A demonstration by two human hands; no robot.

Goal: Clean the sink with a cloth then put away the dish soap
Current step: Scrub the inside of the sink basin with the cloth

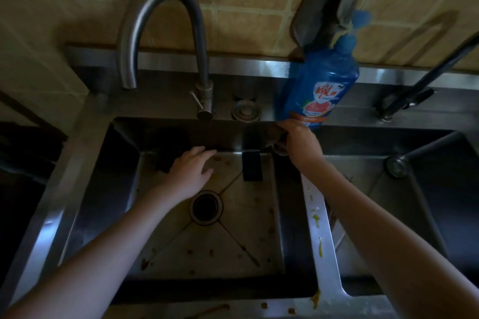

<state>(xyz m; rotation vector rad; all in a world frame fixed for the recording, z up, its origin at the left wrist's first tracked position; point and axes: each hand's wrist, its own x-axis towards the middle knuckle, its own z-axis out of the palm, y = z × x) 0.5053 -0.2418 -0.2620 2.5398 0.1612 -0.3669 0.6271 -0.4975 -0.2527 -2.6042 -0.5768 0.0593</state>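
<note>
A blue dish soap bottle (318,85) with a blue cap stands tilted on the ledge behind the steel double sink (321,228). My right hand (298,145) is at the bottle's base with its fingers curled round the bottom edge. My left hand (191,168) lies low in the left basin near the back wall, fingers spread and pressing on a dark cloth (160,163), most of which the hand hides. Brown stains dot the left basin's floor around the drain (206,207).
A curved steel tap (160,31) rises behind the left basin. A dark rectangular block (251,166) leans on that basin's back wall. Yellow-brown smears mark the divider and front rim. A black tap (414,93) stands behind the right basin. Tiled wall behind.
</note>
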